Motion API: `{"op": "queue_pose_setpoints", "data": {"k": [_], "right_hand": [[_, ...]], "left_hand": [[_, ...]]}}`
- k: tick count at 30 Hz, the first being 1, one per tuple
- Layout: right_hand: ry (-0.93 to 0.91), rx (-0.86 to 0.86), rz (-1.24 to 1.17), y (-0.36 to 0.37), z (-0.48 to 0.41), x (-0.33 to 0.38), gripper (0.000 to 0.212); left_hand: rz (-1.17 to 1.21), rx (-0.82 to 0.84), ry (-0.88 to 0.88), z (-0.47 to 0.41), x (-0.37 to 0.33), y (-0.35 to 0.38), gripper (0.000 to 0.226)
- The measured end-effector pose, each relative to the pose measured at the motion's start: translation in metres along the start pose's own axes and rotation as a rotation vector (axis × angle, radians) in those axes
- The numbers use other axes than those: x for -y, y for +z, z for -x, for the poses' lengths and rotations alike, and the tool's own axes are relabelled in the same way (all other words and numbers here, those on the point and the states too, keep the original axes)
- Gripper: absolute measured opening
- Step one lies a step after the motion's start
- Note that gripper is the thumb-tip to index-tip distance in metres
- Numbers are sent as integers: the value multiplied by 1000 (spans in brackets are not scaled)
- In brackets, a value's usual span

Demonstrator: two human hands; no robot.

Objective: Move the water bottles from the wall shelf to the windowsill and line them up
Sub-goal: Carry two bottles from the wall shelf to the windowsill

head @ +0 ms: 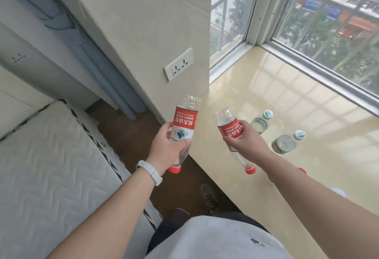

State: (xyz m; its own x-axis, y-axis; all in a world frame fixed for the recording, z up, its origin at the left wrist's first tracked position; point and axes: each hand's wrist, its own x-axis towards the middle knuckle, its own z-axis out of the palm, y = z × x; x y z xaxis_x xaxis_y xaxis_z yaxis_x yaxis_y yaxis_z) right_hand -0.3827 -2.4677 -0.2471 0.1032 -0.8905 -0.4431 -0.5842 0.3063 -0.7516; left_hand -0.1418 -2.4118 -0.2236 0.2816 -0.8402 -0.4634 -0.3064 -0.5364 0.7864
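Note:
My left hand (167, 148) grips a clear water bottle with a red label (185, 123), held cap-down with its base pointing up, beside the edge of the windowsill. My right hand (244, 141) grips a second red-label bottle (227, 125), also cap-down, over the glossy cream windowsill (297, 98). Two green-label bottles with white caps stand upright on the sill: one (261, 122) just right of my right hand, the other (286, 142) nearer me. A red cap (301, 170) and a white cap (339, 192) peek out from behind my right forearm. The wall shelf is out of view.
A wall corner with a power socket (178, 63) rises left of the sill. Large windows (328, 22) border the sill at the back and right. A white quilted mattress (51, 166) lies at the left, with brown floor (143, 135) between it and the sill.

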Motion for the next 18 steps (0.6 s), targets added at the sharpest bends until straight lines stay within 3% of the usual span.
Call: {"op": "queue_pose_setpoints", "data": {"k": [8, 18], "right_hand": [[110, -114, -45, -4, -25, 3, 41], [400, -330, -51, 39, -8, -22, 50]], "left_hand": [[-53, 210, 25, -69, -30, 9, 61], [-160, 488, 25, -148, -1, 42, 58]]}}
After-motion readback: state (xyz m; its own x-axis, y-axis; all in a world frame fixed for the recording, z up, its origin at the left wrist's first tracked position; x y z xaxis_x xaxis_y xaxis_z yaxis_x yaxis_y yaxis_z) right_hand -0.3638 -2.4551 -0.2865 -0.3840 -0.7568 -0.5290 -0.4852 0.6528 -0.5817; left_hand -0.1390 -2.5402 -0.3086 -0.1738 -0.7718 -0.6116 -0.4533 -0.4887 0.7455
